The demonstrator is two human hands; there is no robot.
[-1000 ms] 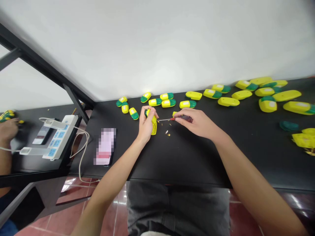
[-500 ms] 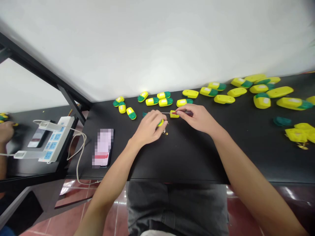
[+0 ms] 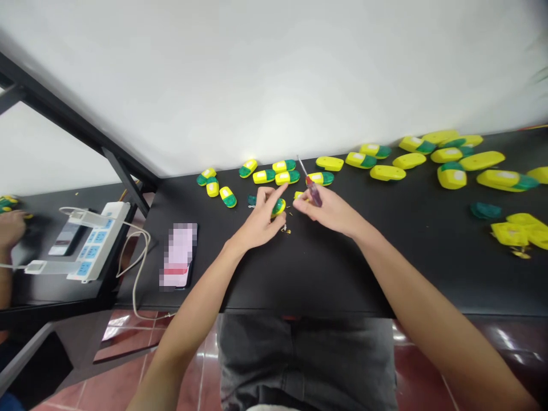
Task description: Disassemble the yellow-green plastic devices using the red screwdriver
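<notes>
My left hand is shut on a small yellow-and-green plastic casing at its fingertips, and the fingers hide part of it. My right hand grips a small screwdriver with a red and dark translucent handle, its thin shaft pointing up and away. A small yellow piece lies just beyond those fingers. Tiny brass-coloured parts lie on the black table below the casing. A dark green shell piece sits left of my left fingers.
Many yellow-and-green casings lie along the back of the black table, against a white wall. A phone with a blurred screen lies to the left. Beyond it are a power strip and a co-worker's hand.
The screwdriver has swung from nearly level, pointing toward the casing, to pointing up and away. My right hand has drawn back slightly from the casing.
</notes>
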